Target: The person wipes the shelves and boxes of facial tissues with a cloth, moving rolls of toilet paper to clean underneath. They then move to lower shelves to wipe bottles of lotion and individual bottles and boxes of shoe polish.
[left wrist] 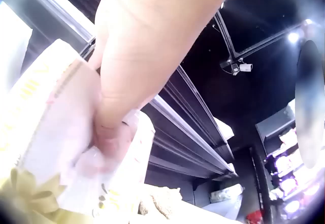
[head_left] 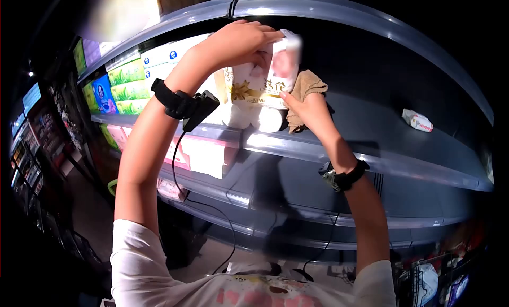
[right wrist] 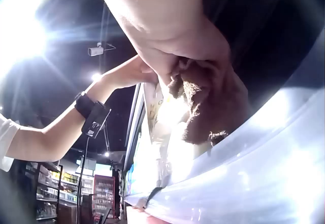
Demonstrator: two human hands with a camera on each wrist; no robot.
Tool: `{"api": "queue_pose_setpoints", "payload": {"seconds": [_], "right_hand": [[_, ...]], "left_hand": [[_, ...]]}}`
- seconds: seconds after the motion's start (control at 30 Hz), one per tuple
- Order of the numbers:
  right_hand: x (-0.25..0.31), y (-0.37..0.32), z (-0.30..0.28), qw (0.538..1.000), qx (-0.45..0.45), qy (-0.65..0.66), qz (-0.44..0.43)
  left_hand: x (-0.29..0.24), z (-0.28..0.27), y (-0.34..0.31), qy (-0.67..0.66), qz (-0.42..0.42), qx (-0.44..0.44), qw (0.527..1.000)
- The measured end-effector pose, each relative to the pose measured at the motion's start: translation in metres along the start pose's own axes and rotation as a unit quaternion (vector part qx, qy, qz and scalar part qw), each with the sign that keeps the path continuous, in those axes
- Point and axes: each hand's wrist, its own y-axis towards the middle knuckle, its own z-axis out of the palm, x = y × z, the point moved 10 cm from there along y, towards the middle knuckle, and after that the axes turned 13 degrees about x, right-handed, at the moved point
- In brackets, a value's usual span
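Evidently left grip (head_left: 246, 41): closed round the upper part of the white pack (head_left: 265, 87), with thumb on its wrapping
Right grip (head_left: 309, 108): clutching a brown cloth (head_left: 306, 84), with thumb at the pack's right edge
Pack's place: near the shelf's front rail (head_left: 297, 144), right of stacked packs (head_left: 130, 89)
Printed front: toward the wearer, lettered upright
Long axis: roughly upright, tilting slightly right at top

White package (head_left: 269, 83) with gold flower, apparently pink print; brown cloth (head_left: 308, 84).
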Motion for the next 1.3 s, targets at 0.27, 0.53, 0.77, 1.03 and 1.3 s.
{"api": "queue_pose_setpoints", "payload": {"seconds": [0.27, 0.53, 0.77, 1.03, 1.3], "right_hand": [[-0.009, -0.003, 0.007, 0.985, 0.031, -0.130, 0.107], [0.002, -0.007, 0.017, 0.974, 0.030, -0.219, 0.051], [0.020, -0.025, 0.008, 0.987, -0.028, -0.158, -0.019], [0.023, -0.116, 0.027, 0.976, 0.052, -0.206, -0.055], [-0.002, -0.154, 0.050, 0.933, 0.057, -0.354, -0.032]], "left_hand": [[-0.021, 0.030, -0.047, 0.032, -0.200, -0.171, 0.964], [-0.032, 0.104, -0.076, -0.069, -0.217, -0.193, 0.955], [-0.057, 0.091, -0.092, -0.167, -0.213, -0.237, 0.933], [-0.170, 0.093, -0.096, -0.347, -0.068, -0.300, 0.886], [-0.212, 0.150, -0.064, -0.334, -0.127, -0.125, 0.926]]}}
